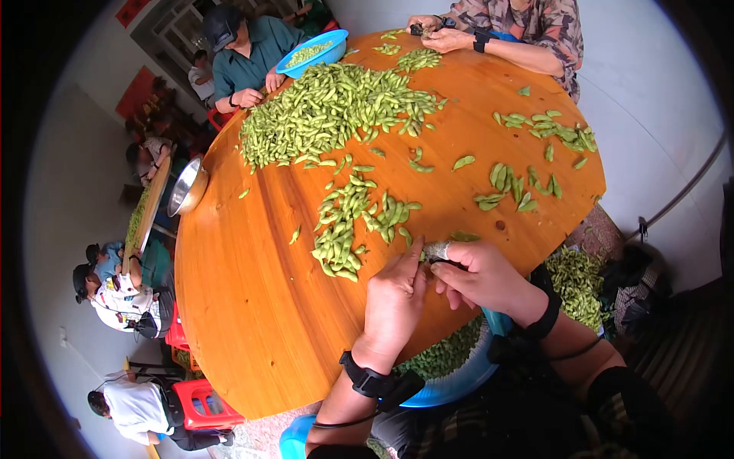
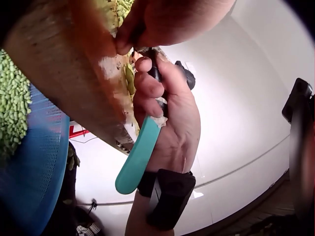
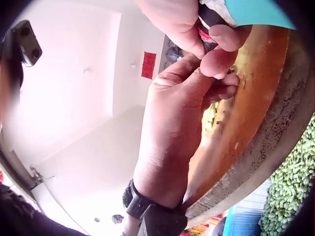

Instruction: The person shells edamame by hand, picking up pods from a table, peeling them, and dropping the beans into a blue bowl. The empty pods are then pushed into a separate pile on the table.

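While the right hand (image 1: 489, 279) grips one teal-handled tool (image 2: 140, 157), the left hand (image 1: 394, 302) meets it, hold unclear; one big pod heap (image 1: 321, 107), several smaller clusters (image 1: 340, 229) on one table (image 1: 252, 321).

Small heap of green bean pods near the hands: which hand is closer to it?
Left. In the head view, the left hand is just lower right of the small heap; the right hand, gripping a teal handle, is farther right.
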`<move>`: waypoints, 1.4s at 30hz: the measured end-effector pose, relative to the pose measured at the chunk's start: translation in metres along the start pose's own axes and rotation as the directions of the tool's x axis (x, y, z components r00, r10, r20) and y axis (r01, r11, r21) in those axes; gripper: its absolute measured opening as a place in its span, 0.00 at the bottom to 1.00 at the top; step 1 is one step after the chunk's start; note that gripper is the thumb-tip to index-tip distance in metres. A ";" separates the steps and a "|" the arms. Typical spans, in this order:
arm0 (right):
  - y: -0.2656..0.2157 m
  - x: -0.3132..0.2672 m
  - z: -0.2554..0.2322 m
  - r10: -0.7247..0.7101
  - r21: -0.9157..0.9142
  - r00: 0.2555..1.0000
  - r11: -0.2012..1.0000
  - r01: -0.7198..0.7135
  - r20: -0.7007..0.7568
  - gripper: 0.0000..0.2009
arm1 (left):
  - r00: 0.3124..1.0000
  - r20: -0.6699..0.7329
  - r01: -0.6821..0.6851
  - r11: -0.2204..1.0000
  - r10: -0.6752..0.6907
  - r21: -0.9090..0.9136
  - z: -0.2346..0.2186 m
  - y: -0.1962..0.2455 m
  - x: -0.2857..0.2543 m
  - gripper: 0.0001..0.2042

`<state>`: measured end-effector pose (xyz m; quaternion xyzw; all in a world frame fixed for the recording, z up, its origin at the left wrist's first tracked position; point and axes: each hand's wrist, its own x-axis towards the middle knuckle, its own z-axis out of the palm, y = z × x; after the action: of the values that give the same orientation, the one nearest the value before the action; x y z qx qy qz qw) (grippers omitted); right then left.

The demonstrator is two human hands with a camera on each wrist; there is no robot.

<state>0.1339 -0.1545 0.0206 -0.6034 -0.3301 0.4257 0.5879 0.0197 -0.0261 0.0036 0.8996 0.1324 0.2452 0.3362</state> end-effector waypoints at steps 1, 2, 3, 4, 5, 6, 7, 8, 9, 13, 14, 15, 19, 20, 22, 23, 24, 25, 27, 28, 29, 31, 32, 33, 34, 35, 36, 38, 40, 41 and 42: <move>0.002 0.002 0.000 -0.016 -0.012 1.000 1.000 0.016 0.007 0.05 | 1.000 0.023 0.020 1.000 -0.020 0.001 -0.001 0.002 0.000 0.19; 0.004 0.004 0.000 -0.015 -0.013 1.000 1.000 0.015 0.009 0.05 | 1.000 0.021 0.022 1.000 -0.022 0.000 -0.002 0.002 0.001 0.19; 0.008 0.006 0.000 -0.045 0.026 0.999 0.999 0.045 0.008 0.05 | 0.999 0.024 0.032 0.999 -0.031 -0.015 -0.003 0.003 0.001 0.19; 0.010 0.007 0.000 -0.073 0.066 0.997 0.995 0.073 0.005 0.05 | 0.999 0.028 0.042 0.999 -0.041 -0.031 -0.003 0.003 0.000 0.19; 0.010 0.006 0.000 -0.069 0.066 0.998 0.995 0.068 0.005 0.05 | 0.999 0.029 0.046 0.998 -0.045 -0.033 -0.003 0.003 0.001 0.19; 0.008 0.007 -0.001 -0.030 0.065 1.000 0.997 0.030 0.006 0.05 | 0.999 0.027 0.036 0.998 -0.035 -0.044 -0.003 0.004 0.001 0.18; 0.007 0.007 -0.002 0.008 0.066 1.000 0.998 -0.009 0.007 0.06 | 0.999 0.026 0.027 0.998 -0.026 -0.054 -0.004 0.004 0.001 0.18; 0.007 0.007 -0.002 0.010 0.066 1.000 0.998 -0.010 0.006 0.06 | 0.999 0.028 0.028 0.998 -0.027 -0.055 -0.004 0.002 0.001 0.18; 0.006 0.007 -0.002 0.018 0.085 1.000 0.996 -0.019 0.009 0.06 | 0.997 0.049 0.057 0.990 -0.051 -0.131 -0.002 0.000 0.002 0.18; 0.001 0.005 -0.006 0.007 0.123 0.999 0.992 -0.011 0.033 0.07 | 0.978 0.139 0.196 0.897 -0.153 -0.395 -0.004 0.004 0.004 0.17; -0.001 0.005 -0.007 0.009 0.123 1.000 0.992 -0.013 0.029 0.07 | 0.978 0.142 0.197 0.896 -0.152 -0.398 -0.004 0.004 0.004 0.17; -0.003 0.004 -0.008 0.025 0.141 0.999 0.990 -0.030 0.034 0.07 | 0.974 0.158 0.217 0.856 -0.160 -0.469 -0.004 0.003 0.005 0.17; -0.006 0.002 -0.014 0.071 0.182 0.996 0.980 -0.080 0.055 0.08 | 0.953 0.252 0.293 0.701 -0.165 -0.650 -0.007 -0.003 0.006 0.17; -0.005 0.003 -0.016 0.090 0.207 0.994 0.973 -0.101 0.061 0.08 | 0.940 0.291 0.339 0.611 -0.180 -0.715 -0.007 -0.003 0.007 0.17; -0.003 0.005 -0.017 0.089 0.242 0.994 0.965 -0.102 0.062 0.07 | 0.935 0.311 0.349 0.596 -0.170 -0.723 -0.007 0.000 0.009 0.17; -0.001 0.006 -0.017 0.061 0.218 0.996 0.973 -0.073 0.061 0.07 | 0.933 0.307 0.357 0.578 -0.187 -0.734 -0.007 0.003 0.010 0.17; 0.000 0.006 -0.016 0.031 0.193 0.998 0.980 -0.043 0.062 0.07 | 0.931 0.301 0.363 0.560 -0.205 -0.745 -0.006 0.006 0.011 0.17; -0.003 0.005 -0.014 0.028 0.194 0.998 0.980 -0.039 0.059 0.07 | 0.942 0.248 0.335 0.608 -0.225 -0.720 -0.003 0.006 0.011 0.15; -0.008 0.002 -0.010 0.055 0.176 0.997 0.982 -0.064 0.056 0.08 | 0.940 0.239 0.339 0.601 -0.242 -0.724 -0.003 0.004 0.012 0.13; -0.008 0.002 -0.009 0.058 0.176 0.997 0.982 -0.067 0.056 0.08 | 0.937 0.231 0.345 0.592 -0.262 -0.728 -0.002 0.003 0.012 0.11; -0.008 0.003 -0.010 0.067 0.163 0.995 0.984 -0.078 0.071 0.08 | 0.940 0.193 0.329 0.606 -0.280 -0.724 0.000 0.004 0.011 0.08; -0.006 0.004 -0.009 0.078 0.149 0.993 0.985 -0.090 0.088 0.08 | 0.939 0.185 0.335 0.651 -0.289 -0.681 0.001 0.004 0.011 0.08; -0.005 0.004 -0.008 0.086 0.138 0.993 0.986 -0.097 0.083 0.08 | 0.939 0.175 0.337 0.695 -0.296 -0.635 0.001 0.004 0.010 0.08; -0.005 0.005 -0.007 0.095 0.126 0.992 0.986 -0.104 0.078 0.07 | 0.939 0.173 0.337 0.693 -0.298 -0.637 0.000 0.004 0.009 0.08; -0.005 0.005 -0.006 0.096 0.125 0.992 0.986 -0.106 0.082 0.07 | 0.940 0.163 0.335 0.722 -0.300 -0.605 -0.002 0.004 0.009 0.08; -0.005 0.005 -0.006 0.077 0.127 0.995 0.988 -0.085 0.067 0.07 | 0.941 0.152 0.332 0.750 -0.301 -0.572 -0.003 0.004 0.008 0.08; -0.005 0.005 -0.005 0.057 0.130 0.997 0.989 -0.063 0.052 0.07 | 0.941 0.149 0.333 0.750 -0.305 -0.572 -0.003 0.003 0.007 0.08; -0.003 0.007 -0.009 0.050 0.130 0.997 0.990 -0.057 0.057 0.07 | 0.946 0.168 0.318 0.705 -0.276 -0.634 -0.002 -0.001 0.008 0.09; 0.001 0.009 -0.009 0.044 0.129 0.997 0.990 -0.051 0.058 0.06 | 0.930 0.211 0.357 0.598 -0.301 -0.718 -0.004 0.000 0.011 0.10; 0.003 0.010 -0.007 0.031 0.129 0.999 0.991 -0.034 0.023 0.05 | 0.912 0.258 0.390 0.479 -0.320 -0.787 -0.005 0.001 0.013 0.10; 0.006 0.011 -0.004 0.019 0.128 1.000 0.992 -0.017 -0.011 0.04 | 0.913 0.256 0.387 0.481 -0.317 -0.786 -0.004 -0.001 0.012 0.10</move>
<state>0.1418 -0.1473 0.0133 -0.5702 -0.2930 0.4474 0.6236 0.0283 -0.0185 0.0097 0.5987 0.1711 0.1697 0.7638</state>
